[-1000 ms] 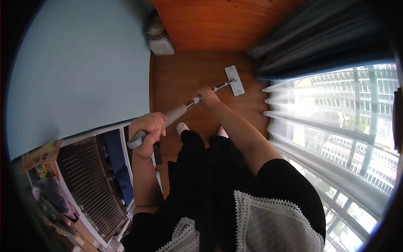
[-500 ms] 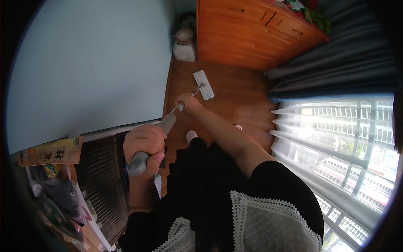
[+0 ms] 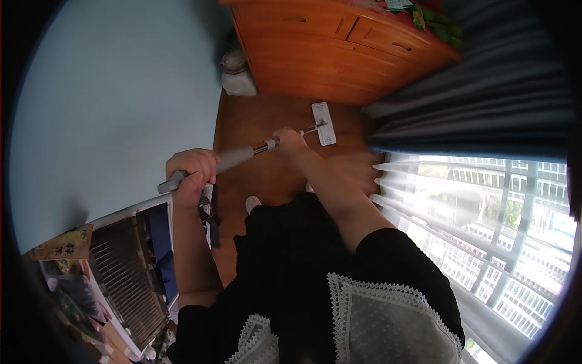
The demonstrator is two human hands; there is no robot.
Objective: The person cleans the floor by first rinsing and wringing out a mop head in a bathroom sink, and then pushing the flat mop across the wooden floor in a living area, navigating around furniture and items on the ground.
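My left hand [image 3: 193, 173] is wrapped round the grey grip at the upper end of a flat mop [image 3: 236, 158]. Farther down the pole, my right hand [image 3: 290, 141] closes round the shaft. The pole slants away from me to the right and ends in a white rectangular mop head [image 3: 324, 124]. That head lies flat on the brown wooden floor [image 3: 273, 115], a little short of the dresser. Its underside is hidden.
A wooden dresser [image 3: 291, 54] stands ahead, with a white sack [image 3: 239, 83] at its left. Dark curtains [image 3: 424, 103] and a sheer-curtained window [image 3: 473, 206] line the right. Along the left are a pale wall [image 3: 115, 109] and a cabinet with a ribbed dark door [image 3: 127, 267].
The mop head has moved right across the floor, and the pole has swung flatter. My left hand has shifted left and up, while my right hand has moved right. The view has turned slightly.
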